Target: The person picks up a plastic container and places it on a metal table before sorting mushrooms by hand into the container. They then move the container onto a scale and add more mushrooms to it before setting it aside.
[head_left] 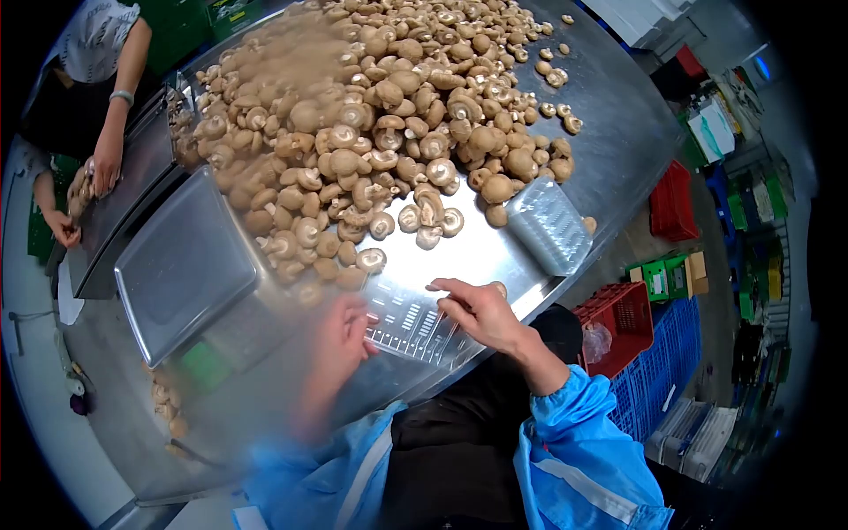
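Observation:
A clear plastic tray (411, 327) lies at the near edge of the steel table, between my two hands. My left hand (344, 334) is blurred, its fingers bent at the tray's left side. On the right side, my right hand (480, 314) has its thumb and forefinger at the tray's far right corner, fingers curled. A large heap of brown mushrooms (380, 115) covers the table beyond the tray, with a few loose ones just past it. To the right of the heap, a stack of clear trays (549, 227) leans on its side.
A grey scale-like box with a clear cover (190, 265) stands on the left. Beyond it, a co-worker's hands (108, 159) handle mushrooms at upper left. Red crates (618, 327) and a blue crate (662, 371) stand on the floor at right.

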